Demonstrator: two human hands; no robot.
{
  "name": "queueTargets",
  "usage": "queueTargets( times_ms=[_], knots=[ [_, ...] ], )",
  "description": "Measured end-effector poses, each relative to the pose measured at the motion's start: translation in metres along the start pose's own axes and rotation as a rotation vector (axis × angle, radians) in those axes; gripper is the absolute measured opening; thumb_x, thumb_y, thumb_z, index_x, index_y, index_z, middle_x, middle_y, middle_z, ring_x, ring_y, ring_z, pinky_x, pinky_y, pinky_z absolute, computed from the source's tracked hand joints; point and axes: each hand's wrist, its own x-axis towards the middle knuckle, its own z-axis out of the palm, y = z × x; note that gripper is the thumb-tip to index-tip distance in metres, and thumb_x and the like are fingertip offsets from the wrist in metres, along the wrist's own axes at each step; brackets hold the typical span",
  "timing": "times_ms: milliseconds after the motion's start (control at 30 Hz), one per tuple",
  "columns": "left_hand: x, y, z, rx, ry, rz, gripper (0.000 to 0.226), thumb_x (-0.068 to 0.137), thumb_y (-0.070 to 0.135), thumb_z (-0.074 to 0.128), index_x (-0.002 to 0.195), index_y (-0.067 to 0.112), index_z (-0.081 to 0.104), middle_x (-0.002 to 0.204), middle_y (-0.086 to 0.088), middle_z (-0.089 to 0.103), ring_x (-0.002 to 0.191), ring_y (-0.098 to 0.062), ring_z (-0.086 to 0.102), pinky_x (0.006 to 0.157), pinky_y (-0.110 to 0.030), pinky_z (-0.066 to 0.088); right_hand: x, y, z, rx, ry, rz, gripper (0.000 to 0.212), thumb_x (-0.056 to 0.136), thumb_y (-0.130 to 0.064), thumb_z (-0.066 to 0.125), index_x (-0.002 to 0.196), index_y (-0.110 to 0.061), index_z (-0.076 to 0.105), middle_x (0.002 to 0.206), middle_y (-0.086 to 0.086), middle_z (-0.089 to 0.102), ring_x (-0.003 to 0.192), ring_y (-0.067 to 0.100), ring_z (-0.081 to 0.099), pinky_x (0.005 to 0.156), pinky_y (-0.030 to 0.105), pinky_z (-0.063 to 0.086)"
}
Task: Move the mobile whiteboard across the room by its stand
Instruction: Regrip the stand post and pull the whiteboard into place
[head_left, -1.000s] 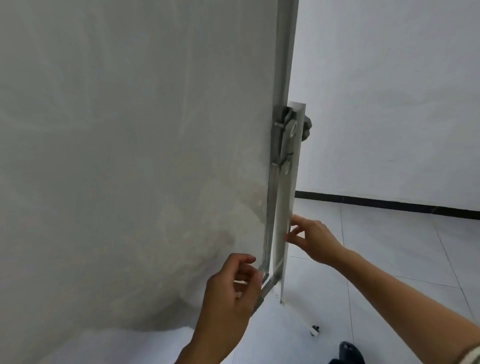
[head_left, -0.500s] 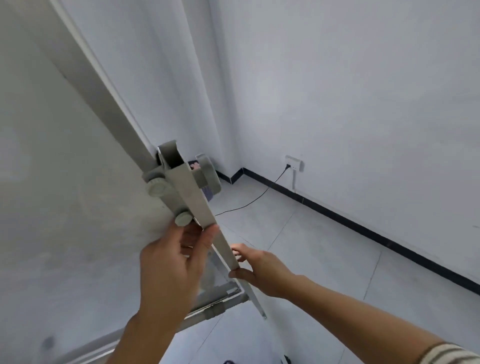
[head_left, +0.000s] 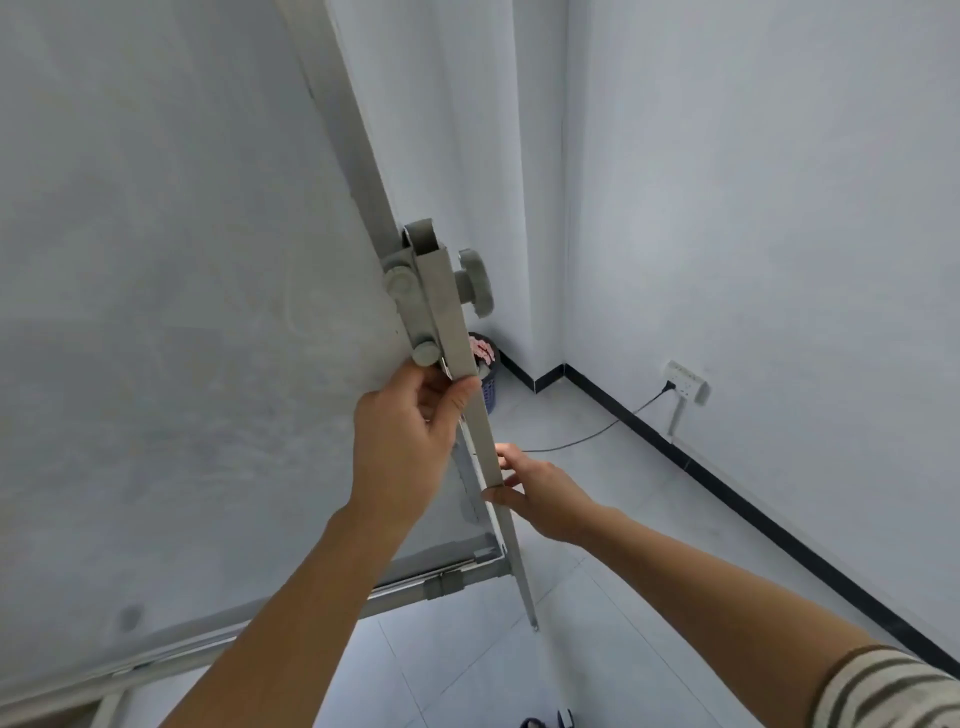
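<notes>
The whiteboard (head_left: 171, 312) fills the left of the head view, its grey panel tilted. Along its right edge runs the stand's grey metal upright (head_left: 457, 364), fixed by a bracket with a round knob (head_left: 475, 288). My left hand (head_left: 405, 441) is wrapped around the upright just below the bracket. Lower down, my right hand (head_left: 540, 493) grips the same upright from the right side, thumb on the front. The upright's foot is hidden below.
A room corner lies ahead with white walls and a black skirting (head_left: 675, 447). A dark bin (head_left: 488, 374) stands in the corner behind the upright. A wall socket (head_left: 688, 382) with a black cable (head_left: 582, 441) trailing on the tiled floor is at right.
My left hand has gone from the board's lower corner up to just under the bracket. The view has swung towards the room corner, and the bin has come into sight.
</notes>
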Motion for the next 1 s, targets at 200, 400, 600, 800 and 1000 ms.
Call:
queueTargets(
  times_ms=[200, 400, 600, 800, 1000],
  knots=[
    [0.064, -0.026, 0.018, 0.031, -0.005, -0.019, 0.026, 0.088, 0.038, 0.067, 0.086, 0.012, 0.067, 0.072, -0.006, 0.075, 0.063, -0.021, 0.072, 0.065, -0.044, 0.060, 0.061, 0.000, -0.021, -0.083, 0.026, -0.017, 0.047, 0.095, -0.035, 0.049, 0.136, -0.021, 0.031, 0.121, 0.007, 0.065, 0.101, 0.030, 0.064, 0.080, 0.040, 0.051],
    [0.122, -0.049, 0.028, 0.047, 0.021, -0.072, 0.023, 0.088, 0.034, 0.067, 0.083, 0.011, 0.066, 0.076, -0.007, 0.076, 0.068, -0.025, 0.073, 0.069, -0.045, 0.060, 0.126, 0.001, -0.044, -0.174, -0.010, -0.085, 0.049, 0.096, -0.034, 0.048, 0.137, -0.016, 0.029, 0.110, 0.013, 0.067, 0.083, 0.029, 0.061, 0.073, 0.037, 0.049],
    [0.180, -0.070, 0.047, 0.064, 0.066, -0.144, 0.022, 0.088, 0.035, 0.067, 0.082, 0.014, 0.064, 0.072, -0.007, 0.073, 0.066, -0.028, 0.072, 0.067, -0.048, 0.060, 0.198, 0.012, -0.072, -0.157, -0.055, -0.144, 0.051, 0.093, -0.036, 0.053, 0.136, -0.021, 0.030, 0.122, 0.007, 0.065, 0.097, 0.031, 0.066, 0.086, 0.048, 0.053],
    [0.244, -0.083, 0.070, 0.117, 0.136, -0.237, 0.013, 0.090, 0.032, 0.065, 0.087, 0.020, 0.060, 0.084, -0.009, 0.075, 0.072, -0.026, 0.072, 0.069, -0.049, 0.061, 0.277, 0.020, -0.112, -0.181, -0.127, -0.206, 0.051, 0.090, -0.038, 0.056, 0.133, -0.021, 0.034, 0.125, 0.006, 0.063, 0.102, 0.035, 0.064, 0.083, 0.046, 0.053],
    [0.298, -0.101, 0.081, 0.137, 0.202, -0.323, 0.018, 0.090, 0.031, 0.064, 0.093, 0.013, 0.064, 0.086, -0.009, 0.075, 0.075, -0.027, 0.073, 0.070, -0.050, 0.061, 0.343, 0.016, -0.134, -0.238, -0.202, -0.244, 0.051, 0.091, -0.038, 0.053, 0.133, -0.020, 0.032, 0.121, 0.010, 0.065, 0.096, 0.035, 0.065, 0.078, 0.048, 0.054]
  ],
)
